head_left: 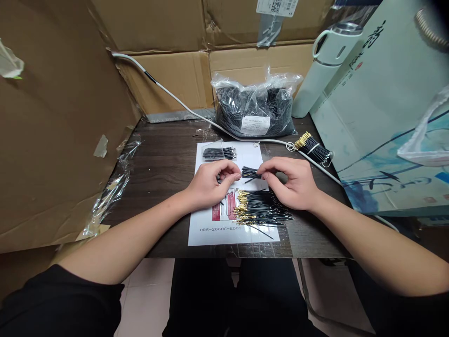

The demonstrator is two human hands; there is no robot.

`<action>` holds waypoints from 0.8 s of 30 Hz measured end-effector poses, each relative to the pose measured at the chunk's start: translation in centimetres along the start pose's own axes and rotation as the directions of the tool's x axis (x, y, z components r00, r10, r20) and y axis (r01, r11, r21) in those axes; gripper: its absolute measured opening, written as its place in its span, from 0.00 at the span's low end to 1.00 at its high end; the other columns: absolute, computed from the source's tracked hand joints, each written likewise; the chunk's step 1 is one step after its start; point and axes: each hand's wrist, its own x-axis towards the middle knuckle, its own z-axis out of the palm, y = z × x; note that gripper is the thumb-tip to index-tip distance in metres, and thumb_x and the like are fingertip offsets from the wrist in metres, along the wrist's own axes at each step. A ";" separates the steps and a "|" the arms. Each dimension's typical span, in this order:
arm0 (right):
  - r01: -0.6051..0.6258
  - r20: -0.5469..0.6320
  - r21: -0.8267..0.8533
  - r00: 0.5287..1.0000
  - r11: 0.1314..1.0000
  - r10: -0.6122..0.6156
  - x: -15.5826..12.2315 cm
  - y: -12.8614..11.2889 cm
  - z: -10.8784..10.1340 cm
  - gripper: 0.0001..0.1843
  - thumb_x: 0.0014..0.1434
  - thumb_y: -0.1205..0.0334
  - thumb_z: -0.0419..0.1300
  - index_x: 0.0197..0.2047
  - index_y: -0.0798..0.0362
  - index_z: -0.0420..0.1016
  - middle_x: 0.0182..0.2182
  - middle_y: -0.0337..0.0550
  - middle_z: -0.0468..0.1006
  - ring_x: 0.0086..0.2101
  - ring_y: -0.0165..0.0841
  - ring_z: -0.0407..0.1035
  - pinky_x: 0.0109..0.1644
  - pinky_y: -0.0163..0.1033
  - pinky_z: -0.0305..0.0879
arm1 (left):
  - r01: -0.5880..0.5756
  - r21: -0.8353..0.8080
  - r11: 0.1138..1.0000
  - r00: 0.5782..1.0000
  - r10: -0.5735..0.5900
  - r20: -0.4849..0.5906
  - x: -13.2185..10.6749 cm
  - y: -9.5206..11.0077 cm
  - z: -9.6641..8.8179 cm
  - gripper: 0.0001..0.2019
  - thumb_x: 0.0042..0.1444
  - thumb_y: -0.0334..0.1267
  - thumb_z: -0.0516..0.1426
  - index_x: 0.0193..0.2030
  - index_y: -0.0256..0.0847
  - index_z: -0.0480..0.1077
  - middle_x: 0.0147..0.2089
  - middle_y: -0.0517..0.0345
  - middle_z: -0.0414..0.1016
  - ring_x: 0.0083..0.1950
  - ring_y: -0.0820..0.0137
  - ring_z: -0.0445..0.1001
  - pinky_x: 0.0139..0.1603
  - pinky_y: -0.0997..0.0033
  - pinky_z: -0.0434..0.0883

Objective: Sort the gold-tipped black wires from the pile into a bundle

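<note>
My left hand (218, 183) is closed in a pinch over the paper sheet, with small black pieces partly showing under its fingers; what the fingertips hold is too small to make out. To its right, my right hand (293, 182) has thumb and forefinger closed at the end of a thin black wire beside a small bunch of black wires (249, 172). Below both hands lies a wide pile of black wires with gold terminals (261, 208), gold ends to the left. Behind my left hand, short black pieces (220, 153) rest in a clear bag.
A printed paper sheet (210, 238) lies on the dark table (164, 154). Behind it stand a clear bag of black pieces (254, 105) and a pale bottle (321, 70). A white cable (175, 99) crosses the table, near a tied wire bundle (313, 146). Cardboard (59, 117) walls the left side.
</note>
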 end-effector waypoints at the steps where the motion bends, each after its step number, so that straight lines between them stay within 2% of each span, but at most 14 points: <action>1: 0.003 0.003 0.002 1.000 1.000 -0.003 0.0 0.0 0.0 0.09 0.68 0.70 0.60 0.44 0.51 0.82 0.37 0.41 0.86 0.35 0.35 0.79 0.41 0.43 0.75 | -0.001 0.000 1.000 1.000 0.001 -0.003 0.0 0.0 0.0 0.05 0.69 0.37 0.63 0.44 0.38 0.79 0.38 0.55 0.82 0.36 0.71 0.75 0.40 0.69 0.73; 7: -0.006 0.044 0.029 0.999 1.000 0.005 -0.4 0.3 0.4 0.09 0.69 0.70 0.61 0.48 0.51 0.82 0.40 0.40 0.86 0.37 0.34 0.80 0.43 0.41 0.75 | -0.011 0.003 1.000 0.999 0.011 -0.036 -0.2 0.2 0.3 0.04 0.68 0.36 0.64 0.45 0.39 0.81 0.38 0.56 0.82 0.36 0.72 0.76 0.40 0.69 0.73; 13: -0.042 0.054 0.036 0.998 0.998 0.040 -0.6 0.5 0.5 0.08 0.70 0.68 0.62 0.50 0.51 0.81 0.37 0.39 0.85 0.33 0.32 0.78 0.38 0.40 0.72 | -0.045 -0.003 0.999 0.995 0.045 -0.088 -0.4 0.4 0.5 0.05 0.67 0.36 0.65 0.48 0.40 0.81 0.40 0.56 0.82 0.36 0.72 0.76 0.41 0.69 0.74; 24: -0.058 0.056 0.053 0.997 0.997 0.055 -0.6 0.4 0.5 0.08 0.71 0.67 0.62 0.51 0.51 0.80 0.37 0.39 0.84 0.34 0.32 0.78 0.40 0.40 0.73 | -0.104 0.000 0.995 0.990 0.104 -0.098 -0.5 0.2 0.6 0.07 0.64 0.32 0.67 0.49 0.39 0.79 0.37 0.59 0.79 0.35 0.74 0.74 0.41 0.72 0.74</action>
